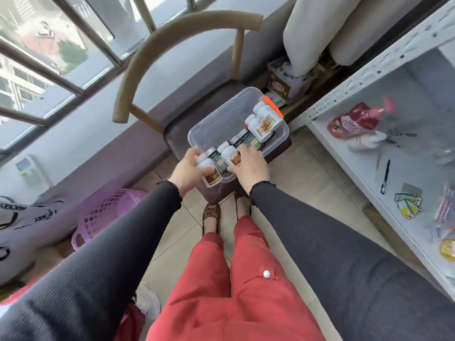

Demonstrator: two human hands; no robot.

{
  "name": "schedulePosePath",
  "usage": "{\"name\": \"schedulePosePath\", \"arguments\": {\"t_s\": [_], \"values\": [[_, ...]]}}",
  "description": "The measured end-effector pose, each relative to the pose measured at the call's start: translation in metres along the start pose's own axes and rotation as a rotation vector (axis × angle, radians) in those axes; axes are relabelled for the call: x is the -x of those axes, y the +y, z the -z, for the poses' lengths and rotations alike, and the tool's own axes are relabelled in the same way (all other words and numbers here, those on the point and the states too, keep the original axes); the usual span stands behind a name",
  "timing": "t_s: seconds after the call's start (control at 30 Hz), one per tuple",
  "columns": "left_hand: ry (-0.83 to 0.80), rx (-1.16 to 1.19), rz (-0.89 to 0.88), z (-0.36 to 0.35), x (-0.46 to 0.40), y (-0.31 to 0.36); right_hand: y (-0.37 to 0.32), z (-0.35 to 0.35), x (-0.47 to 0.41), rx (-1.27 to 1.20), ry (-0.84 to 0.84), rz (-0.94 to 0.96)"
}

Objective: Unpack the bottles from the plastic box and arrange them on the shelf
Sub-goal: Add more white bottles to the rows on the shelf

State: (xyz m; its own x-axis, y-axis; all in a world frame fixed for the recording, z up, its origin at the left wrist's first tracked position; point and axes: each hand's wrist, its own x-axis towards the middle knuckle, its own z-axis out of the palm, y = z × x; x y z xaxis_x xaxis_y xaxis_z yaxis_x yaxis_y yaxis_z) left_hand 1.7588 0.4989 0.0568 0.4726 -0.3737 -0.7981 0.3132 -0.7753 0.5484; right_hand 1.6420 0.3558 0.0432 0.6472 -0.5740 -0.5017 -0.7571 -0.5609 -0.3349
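A clear plastic box (pixel 221 114) with orange latches stands on the dark seat of a chair (pixel 182 129). Several bottles lie along its right and near sides: white ones (pixel 264 121) at the far right, dark green ones (pixel 248 140) in the middle. My left hand (pixel 189 168) grips a white bottle (pixel 209 172) with a brown label at the box's near corner. My right hand (pixel 248 166) grips a white bottle (pixel 230 155) beside it, fingers over the neighbouring green one. The white metal shelf (pixel 369 173) stands to the right.
On the shelf lie a red pouch (pixel 354 121), a pen (pixel 385 175), small packets (pixel 408 205) and other clutter. A purple basket (pixel 108 212) sits on the floor at left below a window. Beige cushions (pixel 320 33) and a cardboard box (pixel 283 82) lie behind the chair.
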Motion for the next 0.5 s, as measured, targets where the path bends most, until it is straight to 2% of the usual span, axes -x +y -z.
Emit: {"name": "schedulePosePath", "arguments": {"t_s": [0.1, 0.23, 0.37, 0.5], "values": [[-0.026, -0.056, -0.084, 0.014, 0.020, 0.004, -0.010, 0.001, 0.015, -0.032, 0.094, -0.064], [-0.047, -0.046, -0.085, 0.021, 0.021, 0.010, -0.010, -0.006, 0.012, -0.145, 0.069, -0.107], [-0.092, -0.027, -0.138, 0.015, 0.035, 0.036, 0.008, 0.021, 0.041, -0.427, 0.159, -0.156], [-0.195, -0.131, -0.258, -0.019, 0.050, 0.087, 0.045, 0.075, 0.090, -0.699, 0.303, -0.219]]}}
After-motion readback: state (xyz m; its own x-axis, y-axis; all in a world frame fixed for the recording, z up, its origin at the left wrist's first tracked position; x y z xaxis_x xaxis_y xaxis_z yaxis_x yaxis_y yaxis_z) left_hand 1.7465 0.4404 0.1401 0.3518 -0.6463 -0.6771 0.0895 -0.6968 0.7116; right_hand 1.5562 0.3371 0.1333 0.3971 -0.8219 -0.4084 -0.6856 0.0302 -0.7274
